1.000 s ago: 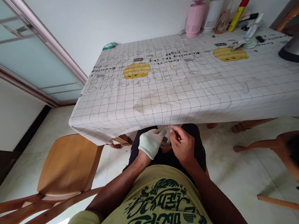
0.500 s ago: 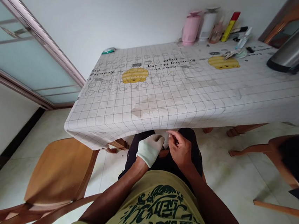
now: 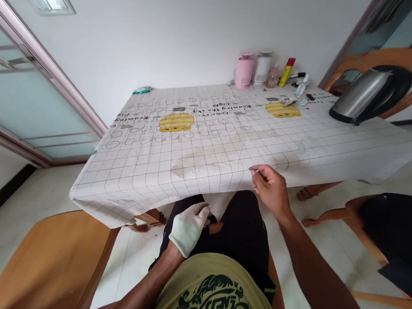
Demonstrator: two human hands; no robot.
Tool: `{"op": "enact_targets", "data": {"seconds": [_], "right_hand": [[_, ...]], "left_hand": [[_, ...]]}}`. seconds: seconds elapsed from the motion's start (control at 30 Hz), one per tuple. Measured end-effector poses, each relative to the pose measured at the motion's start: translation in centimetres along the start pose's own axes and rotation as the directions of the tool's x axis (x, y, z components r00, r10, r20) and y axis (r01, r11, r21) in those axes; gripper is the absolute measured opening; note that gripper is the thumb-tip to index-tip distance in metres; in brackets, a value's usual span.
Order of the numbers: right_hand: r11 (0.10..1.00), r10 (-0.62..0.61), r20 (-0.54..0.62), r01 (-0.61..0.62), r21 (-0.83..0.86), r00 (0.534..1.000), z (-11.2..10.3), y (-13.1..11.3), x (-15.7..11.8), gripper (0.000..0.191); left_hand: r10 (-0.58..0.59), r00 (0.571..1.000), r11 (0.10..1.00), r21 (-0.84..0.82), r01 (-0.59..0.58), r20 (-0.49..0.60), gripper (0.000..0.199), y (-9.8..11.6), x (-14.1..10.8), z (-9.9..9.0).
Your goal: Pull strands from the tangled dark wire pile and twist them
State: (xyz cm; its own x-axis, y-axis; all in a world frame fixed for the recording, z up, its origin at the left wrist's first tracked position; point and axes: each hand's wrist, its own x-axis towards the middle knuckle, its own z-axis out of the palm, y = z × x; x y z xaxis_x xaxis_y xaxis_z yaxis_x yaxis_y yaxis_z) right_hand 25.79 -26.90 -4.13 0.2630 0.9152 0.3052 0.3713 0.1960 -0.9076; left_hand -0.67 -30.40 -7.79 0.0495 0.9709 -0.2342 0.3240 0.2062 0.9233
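Note:
My left hand (image 3: 188, 226) wears a white knit glove and rests over my lap, its fingers curled inward. Whatever it may hold is hidden by the glove. My right hand (image 3: 270, 187) is bare and hovers at the front edge of the tablecloth (image 3: 222, 175), with thumb and forefinger pinched together. Anything between those fingertips is too small to name. Below the hands are my dark trousers (image 3: 243, 226).
The white checked cloth covers a table against the wall. At its back right stand a pink cylinder device (image 3: 243, 71), a white one (image 3: 262, 68), a yellow can with a red cap (image 3: 286, 72) and a steel kettle (image 3: 361, 94). A wooden chair (image 3: 54, 256) stands left.
My right hand has moved away from the left, up and to the right, to the table's edge. My left hand stays over my lap. The camera view has shifted.

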Motion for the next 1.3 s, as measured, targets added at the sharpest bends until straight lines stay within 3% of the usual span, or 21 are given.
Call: {"op": "enact_targets", "data": {"seconds": [0.17,0.3,0.53,0.7,0.93,1.3], "right_hand": [[0.998,-0.012,-0.063,0.008,-0.065,0.998,-3.5,2.3,10.3,0.017],[0.992,0.058,-0.134,-0.072,-0.101,0.989,-4.8,5.2,17.7,0.009],[0.95,0.122,-0.183,-0.168,-0.264,0.976,-4.8,9.2,24.8,0.015],[0.839,0.109,-0.118,-0.155,-0.522,0.987,-4.3,10.0,27.5,0.028],[0.751,0.062,-0.133,-0.134,-0.647,0.989,-4.5,10.2,29.5,0.02],[0.706,-0.035,-0.164,-0.091,-0.702,0.986,-5.0,11.5,27.2,0.027]], "left_hand": [[-0.047,0.999,0.998,0.039,0.046,0.009,0.026,-0.5,-0.4,-0.2],[-0.06,0.998,0.997,0.038,0.059,0.013,0.023,-0.2,-0.1,-0.3],[-0.003,1.0,0.998,0.062,0.001,0.03,0.021,0.4,1.4,0.1],[0.062,0.997,0.986,0.152,-0.068,0.047,0.024,1.0,2.0,0.2],[0.121,0.985,0.932,0.329,-0.155,0.121,0.026,3.8,2.3,-1.3],[0.282,0.905,0.826,0.4,-0.398,0.318,0.024,9.1,5.7,-0.2]]}}
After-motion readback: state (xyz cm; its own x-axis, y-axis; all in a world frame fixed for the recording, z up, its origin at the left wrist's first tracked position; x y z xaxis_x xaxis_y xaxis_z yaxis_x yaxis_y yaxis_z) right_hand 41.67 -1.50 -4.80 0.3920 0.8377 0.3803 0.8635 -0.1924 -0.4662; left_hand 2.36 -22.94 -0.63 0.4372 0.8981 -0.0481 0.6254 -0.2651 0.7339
